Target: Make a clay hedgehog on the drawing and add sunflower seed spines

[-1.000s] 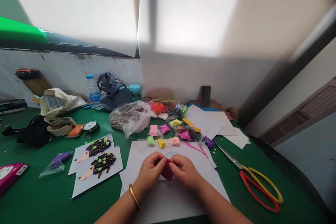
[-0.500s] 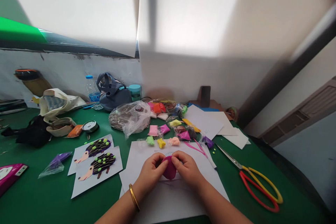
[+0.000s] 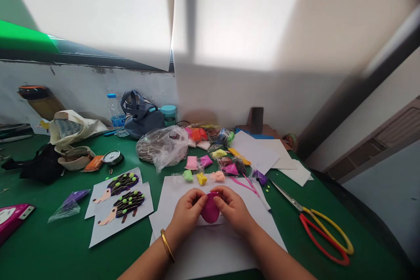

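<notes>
Between my two hands is a flattened, rounded piece of magenta modelling clay (image 3: 210,211). My left hand (image 3: 189,211) pinches its upper left edge with thumb and fingers. On the other side my right hand (image 3: 233,209) grips the upper right edge the same way. Both hands are just above a white paper sheet (image 3: 210,249). Beyond the fingertips lie small packets of clay, among them a green one (image 3: 188,176), a yellow one (image 3: 201,178) and a peach one (image 3: 218,176). Thin pink strips (image 3: 245,184) lie on the sheet's upper right.
Long scissors (image 3: 323,232) with red and yellow handles lie at the right. Two cards with clay hedgehogs (image 3: 123,212) are on the left, beside a purple clay packet (image 3: 70,201). Farther back stand a crumpled plastic bag (image 3: 169,146), a blue bag (image 3: 142,118) and a phone (image 3: 257,120).
The clay piece has been lifted and turned slightly, so more of its flat face shows and it hides the patterned patch seen behind it before. Both hands keep their hold.
</notes>
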Tool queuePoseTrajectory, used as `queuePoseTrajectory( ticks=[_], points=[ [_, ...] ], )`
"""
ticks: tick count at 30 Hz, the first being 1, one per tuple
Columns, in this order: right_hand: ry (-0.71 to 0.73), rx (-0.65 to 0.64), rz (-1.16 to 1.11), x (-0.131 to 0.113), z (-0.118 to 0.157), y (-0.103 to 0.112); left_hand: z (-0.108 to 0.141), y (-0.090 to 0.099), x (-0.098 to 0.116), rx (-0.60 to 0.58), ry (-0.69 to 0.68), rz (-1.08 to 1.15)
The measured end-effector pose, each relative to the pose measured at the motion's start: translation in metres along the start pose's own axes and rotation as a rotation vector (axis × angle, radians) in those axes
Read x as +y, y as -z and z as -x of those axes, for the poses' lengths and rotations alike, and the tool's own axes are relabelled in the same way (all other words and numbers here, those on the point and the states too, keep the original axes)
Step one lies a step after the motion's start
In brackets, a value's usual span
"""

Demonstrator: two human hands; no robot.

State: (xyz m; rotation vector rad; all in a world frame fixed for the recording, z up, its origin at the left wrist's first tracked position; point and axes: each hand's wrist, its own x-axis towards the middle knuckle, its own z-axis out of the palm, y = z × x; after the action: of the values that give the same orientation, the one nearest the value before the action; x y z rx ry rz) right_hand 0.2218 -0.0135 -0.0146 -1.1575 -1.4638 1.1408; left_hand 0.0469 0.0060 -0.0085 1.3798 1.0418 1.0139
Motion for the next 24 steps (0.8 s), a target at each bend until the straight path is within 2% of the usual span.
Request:
queuePoseTrajectory(
  ticks=[4, 9, 15, 19, 24],
  points=[
    [-0.005, 0.006, -0.010, 0.0004, -0.0001, -0.0015, -0.0012, 0.0003, -0.0004, 0.043, 0.028, 0.067],
    [0.028, 0.097, -0.040, 0.0008, -0.0013, 0.0008, -0.0015, -0.0016, 0.0011, -0.033, 0.053, 0.130],
    [-0.004, 0.031, -0.086, 0.0026, -0.0011, 0.0011, -0.0018, -0.0001, 0.0016, -0.022, 0.049, 0.079],
    [-0.022, 0.062, -0.042, -0.0014, -0.0011, 0.0000, -0.0019, -0.0007, 0.0018, -0.041, 0.062, 0.138],
    [-0.007, 0.030, -0.139, -0.0038, -0.0003, -0.0010, -0.0022, -0.0019, 0.0026, -0.058, 0.091, 0.184]
  ],
)
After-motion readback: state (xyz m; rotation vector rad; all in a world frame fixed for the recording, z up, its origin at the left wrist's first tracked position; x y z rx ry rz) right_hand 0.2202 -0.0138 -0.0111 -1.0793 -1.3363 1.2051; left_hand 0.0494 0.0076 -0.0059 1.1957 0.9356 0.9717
